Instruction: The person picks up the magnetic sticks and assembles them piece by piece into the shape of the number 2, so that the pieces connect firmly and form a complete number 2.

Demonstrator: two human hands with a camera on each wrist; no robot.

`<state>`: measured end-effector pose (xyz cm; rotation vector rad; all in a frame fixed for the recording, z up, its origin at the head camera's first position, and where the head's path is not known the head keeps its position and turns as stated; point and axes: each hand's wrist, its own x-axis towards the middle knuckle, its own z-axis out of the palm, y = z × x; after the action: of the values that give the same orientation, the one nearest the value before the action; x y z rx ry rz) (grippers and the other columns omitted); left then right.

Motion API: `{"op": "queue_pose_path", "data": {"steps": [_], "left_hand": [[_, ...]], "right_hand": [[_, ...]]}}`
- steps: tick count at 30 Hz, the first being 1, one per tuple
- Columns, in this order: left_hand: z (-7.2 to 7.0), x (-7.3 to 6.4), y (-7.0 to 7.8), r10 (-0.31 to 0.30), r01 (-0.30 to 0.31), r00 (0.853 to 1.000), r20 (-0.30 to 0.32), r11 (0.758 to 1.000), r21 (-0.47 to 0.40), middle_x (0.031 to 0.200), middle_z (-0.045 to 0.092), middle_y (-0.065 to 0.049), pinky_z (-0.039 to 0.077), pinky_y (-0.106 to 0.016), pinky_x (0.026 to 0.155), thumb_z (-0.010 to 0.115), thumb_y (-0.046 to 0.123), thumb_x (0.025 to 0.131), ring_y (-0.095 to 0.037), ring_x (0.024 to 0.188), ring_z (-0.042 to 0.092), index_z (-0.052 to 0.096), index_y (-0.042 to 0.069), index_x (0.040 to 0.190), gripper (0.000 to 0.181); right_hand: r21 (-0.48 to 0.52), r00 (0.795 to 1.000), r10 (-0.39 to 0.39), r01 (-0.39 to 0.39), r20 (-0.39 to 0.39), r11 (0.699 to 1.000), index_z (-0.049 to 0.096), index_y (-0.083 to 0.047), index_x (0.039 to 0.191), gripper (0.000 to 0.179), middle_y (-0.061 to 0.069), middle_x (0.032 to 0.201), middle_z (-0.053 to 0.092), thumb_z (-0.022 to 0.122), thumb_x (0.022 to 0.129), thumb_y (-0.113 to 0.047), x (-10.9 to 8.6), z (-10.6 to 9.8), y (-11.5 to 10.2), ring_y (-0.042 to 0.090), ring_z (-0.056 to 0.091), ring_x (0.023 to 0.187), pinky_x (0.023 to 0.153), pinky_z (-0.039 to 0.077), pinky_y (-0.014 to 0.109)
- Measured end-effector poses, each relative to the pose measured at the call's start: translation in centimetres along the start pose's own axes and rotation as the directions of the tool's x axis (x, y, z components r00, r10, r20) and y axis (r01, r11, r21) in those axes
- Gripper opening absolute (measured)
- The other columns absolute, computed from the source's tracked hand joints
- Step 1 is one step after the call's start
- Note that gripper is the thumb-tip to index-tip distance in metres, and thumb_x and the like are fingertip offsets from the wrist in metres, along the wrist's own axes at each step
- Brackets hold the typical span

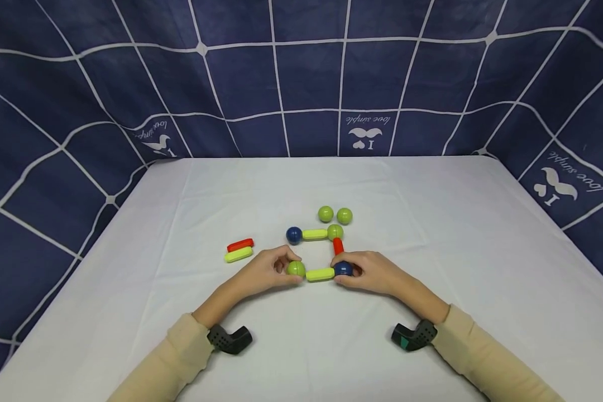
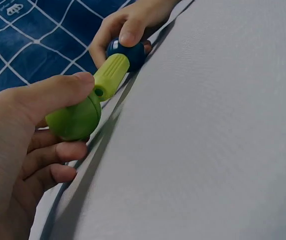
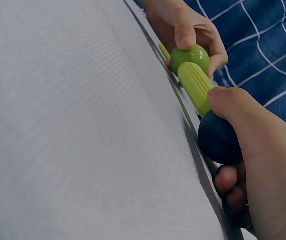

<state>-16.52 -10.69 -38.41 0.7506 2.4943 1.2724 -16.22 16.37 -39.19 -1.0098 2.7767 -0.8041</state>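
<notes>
My left hand grips a green ball between thumb and fingers. Opposite it, my right hand holds a dark blue ball. A yellow-green ribbed rod spans the space between the two balls; in the left wrist view its near end, with a small hole, meets the green ball. From the blue ball a red rod runs back to another green ball. A second yellow-green rod links that ball to a dark blue ball on its left.
Two loose green balls, one at the left and one at the right, lie behind the joined pieces. Left of my left hand, a loose red rod lies beside a yellow-green rod. A white cloth covers the table; dark blue gridded curtain surrounds it.
</notes>
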Motion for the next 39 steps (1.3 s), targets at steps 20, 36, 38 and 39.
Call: {"op": "queue_pose_path", "data": {"steps": [20, 36, 38, 39], "left_hand": [[-0.3, 0.2, 0.3, -0.027, 0.025, 1.0, 0.011, 0.989, 0.145, 0.084, 0.057, 0.004, 0.04, -0.021, 0.062, 0.07, 0.039, 0.076, -0.01, 0.071, 0.047, 0.057, 0.019, 0.114, 0.044], [-9.9, -1.5, -4.0, -0.244, 0.26, 0.965, -0.091, 0.922, 0.288, 0.09, 0.059, -0.007, 0.038, -0.027, 0.067, 0.061, 0.023, 0.086, -0.017, 0.079, 0.047, 0.065, 0.005, 0.104, 0.025], [-9.9, -1.6, -4.1, -0.259, 0.273, 0.962, -0.084, 0.919, 0.285, 0.091, 0.06, -0.007, 0.038, -0.027, 0.068, 0.061, 0.026, 0.085, -0.017, 0.08, 0.048, 0.065, 0.005, 0.104, 0.028], [-9.8, -1.6, -4.1, -0.263, 0.278, 0.961, -0.09, 0.915, 0.292, 0.092, 0.061, -0.007, 0.038, -0.027, 0.069, 0.061, 0.027, 0.086, -0.017, 0.081, 0.048, 0.066, 0.006, 0.104, 0.028]], "right_hand": [[-0.002, 0.992, 0.078, -0.079, -0.103, 0.997, 0.056, -0.029, 0.116, 0.037, -0.003, 0.107, 0.054, 0.061, 0.083, -0.044, 0.4, -0.1, 0.3, 0.014, 0.052, 0.095, 0.083, 0.045, 0.037], [0.07, 0.989, 0.119, -0.113, -0.086, 0.991, 0.055, -0.026, 0.118, 0.038, -0.001, 0.112, 0.053, 0.061, 0.084, -0.042, 1.1, -0.2, 0.4, 0.016, 0.052, 0.099, 0.085, 0.046, 0.039], [0.082, 0.988, 0.131, -0.124, -0.079, 0.989, 0.055, -0.027, 0.118, 0.038, -0.001, 0.113, 0.053, 0.061, 0.084, -0.042, 1.1, -0.2, 0.4, 0.016, 0.052, 0.1, 0.086, 0.045, 0.039], [0.084, 0.988, 0.134, -0.127, -0.077, 0.988, 0.055, -0.027, 0.118, 0.038, -0.001, 0.113, 0.053, 0.061, 0.084, -0.042, 1.1, -0.2, 0.4, 0.016, 0.052, 0.1, 0.086, 0.045, 0.039]]}}
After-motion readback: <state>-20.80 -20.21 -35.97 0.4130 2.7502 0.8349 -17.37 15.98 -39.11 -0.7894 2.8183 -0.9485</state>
